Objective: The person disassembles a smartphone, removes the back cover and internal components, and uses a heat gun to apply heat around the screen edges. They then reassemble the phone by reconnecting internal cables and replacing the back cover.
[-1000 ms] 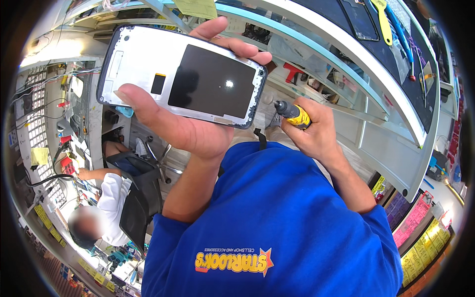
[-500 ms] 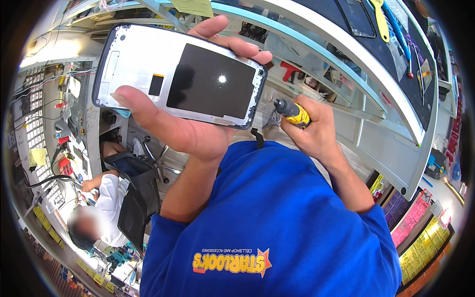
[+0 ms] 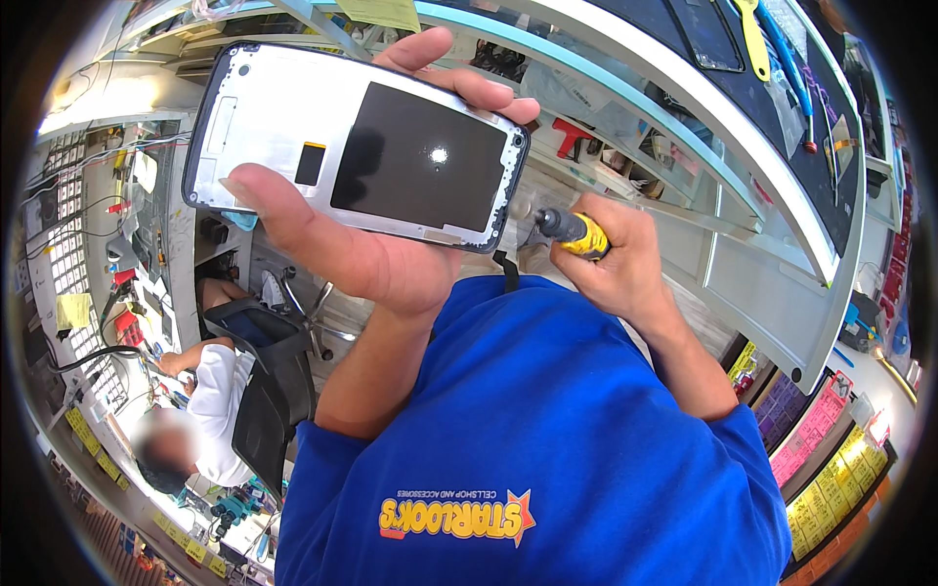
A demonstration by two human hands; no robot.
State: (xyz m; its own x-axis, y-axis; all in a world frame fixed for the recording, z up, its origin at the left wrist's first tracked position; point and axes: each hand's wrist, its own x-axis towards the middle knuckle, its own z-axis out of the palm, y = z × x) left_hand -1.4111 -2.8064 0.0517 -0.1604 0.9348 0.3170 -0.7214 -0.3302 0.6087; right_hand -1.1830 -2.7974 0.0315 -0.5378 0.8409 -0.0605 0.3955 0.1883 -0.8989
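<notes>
A phone's display frame [image 3: 260,104], silver with a large black panel and a dark rim, lies across my left hand [image 3: 366,259]. That thumb rests on its face and the fingers curl round its far edge. Closed around a yellow and black rotary tool [image 3: 586,235] is my right hand [image 3: 625,249]. A small pale disc [image 3: 524,208] shows at the tool's tip, just off the frame's right end. Whether the disc touches the frame I cannot tell.
A white workbench [image 3: 782,186] with a dark mat, a yellow brush [image 3: 752,44] and a blue tool [image 3: 785,59] stands at the upper right. Below it, shelves hold a red tool [image 3: 567,139]. At the left a co-worker [image 3: 220,391] sits on a black chair [image 3: 274,410].
My right hand has shifted slightly left, bringing the tool's tip closer to the right end of the phone frame. My left hand and the frame have hardly moved.
</notes>
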